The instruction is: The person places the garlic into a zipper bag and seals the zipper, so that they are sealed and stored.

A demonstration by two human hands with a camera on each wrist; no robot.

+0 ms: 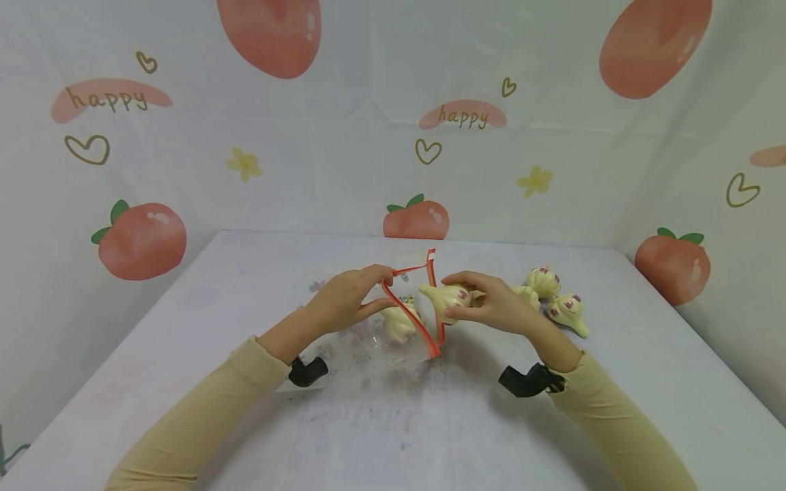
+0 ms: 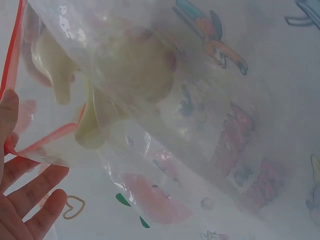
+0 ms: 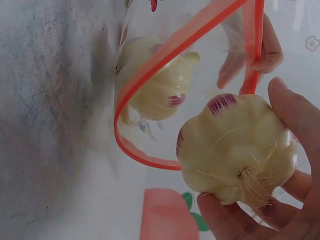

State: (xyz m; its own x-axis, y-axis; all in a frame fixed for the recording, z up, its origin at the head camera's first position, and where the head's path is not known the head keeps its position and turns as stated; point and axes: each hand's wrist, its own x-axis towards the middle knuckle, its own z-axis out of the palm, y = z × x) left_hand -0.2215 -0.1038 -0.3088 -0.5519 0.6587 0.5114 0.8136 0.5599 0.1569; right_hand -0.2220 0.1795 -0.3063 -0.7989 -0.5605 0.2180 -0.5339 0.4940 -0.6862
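Observation:
A clear zip bag with a red-edged mouth stands open in the middle of the table. My left hand pinches the left side of that mouth between thumb and fingers. One garlic bulb lies inside the bag, seen through the clear plastic. My right hand grips another garlic bulb right at the opening, its stem pointing toward the bag and its root tuft facing the right wrist camera. In the left wrist view the printed bag film covers much of the scene.
Several more garlic bulbs lie grouped on the table just beyond and right of my right hand, one partly hidden by it. A white cloth covers the table. Behind it hangs a curtain printed with fruit and hearts.

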